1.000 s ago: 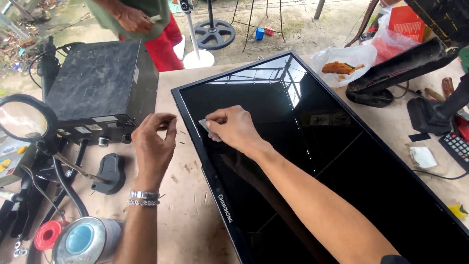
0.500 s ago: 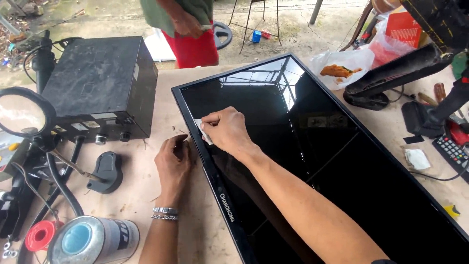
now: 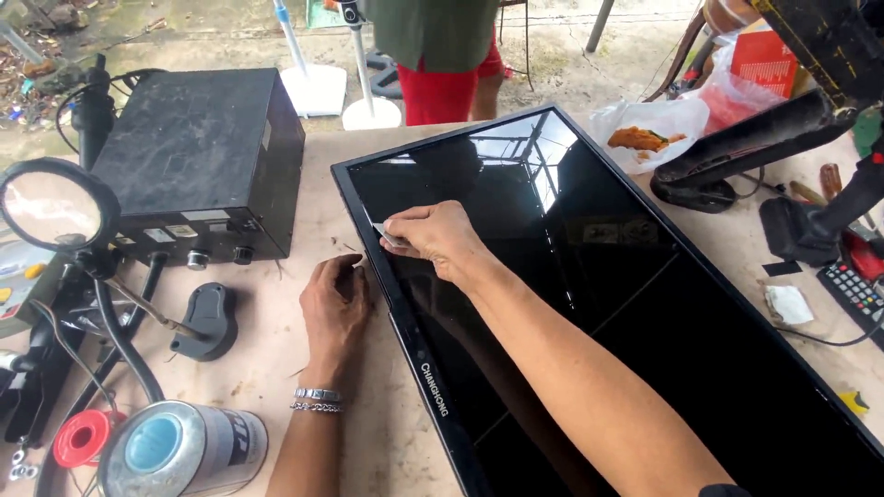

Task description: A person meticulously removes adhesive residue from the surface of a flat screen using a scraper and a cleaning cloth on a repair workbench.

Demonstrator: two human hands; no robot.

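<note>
metal box point(image 3: 198, 156) left of television point(image 3: 626, 304) on table point(image 3: 276, 368)

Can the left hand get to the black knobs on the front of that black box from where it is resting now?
Probably yes. The left hand rests on the table beside the TV's bezel; the knobs lie up-left across bare tabletop, with the small black stand off to the side.

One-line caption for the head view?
Right hand presses a small pale tool at the flat screen's edge; left hand steadies it.

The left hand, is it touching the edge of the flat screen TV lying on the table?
Touching: the head view shows the left hand flat on the table, fingertips against the flat screen TV's left bezel.
</note>
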